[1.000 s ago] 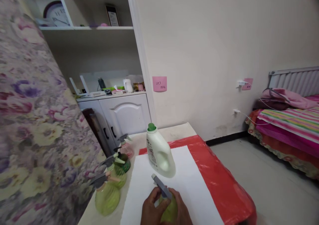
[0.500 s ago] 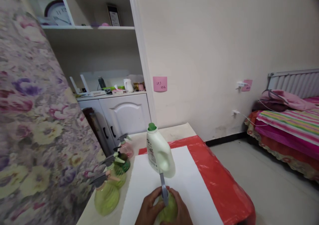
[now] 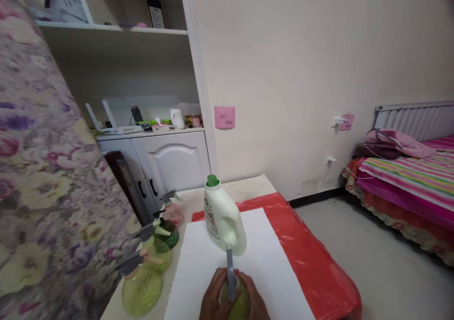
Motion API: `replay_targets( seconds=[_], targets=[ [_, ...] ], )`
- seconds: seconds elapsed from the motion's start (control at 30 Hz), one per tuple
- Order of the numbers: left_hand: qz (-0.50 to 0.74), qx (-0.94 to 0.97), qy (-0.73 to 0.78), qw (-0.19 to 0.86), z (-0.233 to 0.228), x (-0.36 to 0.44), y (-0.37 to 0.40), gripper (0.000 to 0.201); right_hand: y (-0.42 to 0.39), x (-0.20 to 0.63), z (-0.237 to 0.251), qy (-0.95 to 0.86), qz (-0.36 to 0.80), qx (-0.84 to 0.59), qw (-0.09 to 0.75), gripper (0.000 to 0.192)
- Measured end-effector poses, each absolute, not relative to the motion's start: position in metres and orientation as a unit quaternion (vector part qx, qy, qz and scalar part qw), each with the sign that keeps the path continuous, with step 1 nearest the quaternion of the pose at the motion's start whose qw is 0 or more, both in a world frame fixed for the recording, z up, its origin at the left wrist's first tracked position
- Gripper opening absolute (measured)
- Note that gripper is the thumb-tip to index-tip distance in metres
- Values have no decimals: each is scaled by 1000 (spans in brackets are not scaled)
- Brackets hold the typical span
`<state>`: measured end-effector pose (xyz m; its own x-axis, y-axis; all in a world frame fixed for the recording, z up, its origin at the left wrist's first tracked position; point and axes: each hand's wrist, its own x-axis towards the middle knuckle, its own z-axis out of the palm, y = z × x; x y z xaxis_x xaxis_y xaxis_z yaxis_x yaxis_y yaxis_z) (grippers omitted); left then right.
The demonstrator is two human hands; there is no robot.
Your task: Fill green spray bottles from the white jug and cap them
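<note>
While the green spray bottle (image 3: pixel 234 306) sits at the bottom centre of the frame on the white sheet (image 3: pixel 262 263), you have both hands cupped around it, your left hand (image 3: pixel 213 301) and right hand (image 3: pixel 253 302) with fingers curled against its sides, its grey nozzle (image 3: pixel 230 270) pointing up the frame. Just above stands a white jug (image 3: pixel 223 218) with a green cap. At lower left a row of spray bottles (image 3: pixel 152 258) lines the table's edge, beside the flowered curtain (image 3: pixel 42 168)

detergent jug (image 3: pixel 223 218) blocking ahead, spray bottles (image 3: pixel 149 268) crowding left, right side seemingly open
</note>
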<state>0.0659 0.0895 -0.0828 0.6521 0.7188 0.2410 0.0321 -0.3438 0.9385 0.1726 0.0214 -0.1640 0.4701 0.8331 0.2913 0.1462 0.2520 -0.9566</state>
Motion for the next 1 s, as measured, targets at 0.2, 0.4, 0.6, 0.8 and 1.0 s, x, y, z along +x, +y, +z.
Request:
replay_targets(
  seconds=[0.2, 0.4, 0.6, 0.8, 1.0],
  targets=[
    [232, 765, 188, 571, -63, 59, 103, 28, 25, 179, -173, -454, 288, -544, 644, 99],
    [223, 731, 202, 612, -78, 58, 106, 42, 23, 179, -171, -454, 281, -556, 637, 90],
    [275, 707, 232, 608, -85, 58, 94, 35, 23, 175, -175, -431, 273, -584, 632, 91],
    [251, 734, 201, 598, -74, 57, 102, 36, 24, 179, -177, -450, 272, -570, 631, 98],
    [251, 727, 209, 603, -86, 56, 105, 41, 22, 178, -171, -451, 282, -568, 628, 95]
  ],
)
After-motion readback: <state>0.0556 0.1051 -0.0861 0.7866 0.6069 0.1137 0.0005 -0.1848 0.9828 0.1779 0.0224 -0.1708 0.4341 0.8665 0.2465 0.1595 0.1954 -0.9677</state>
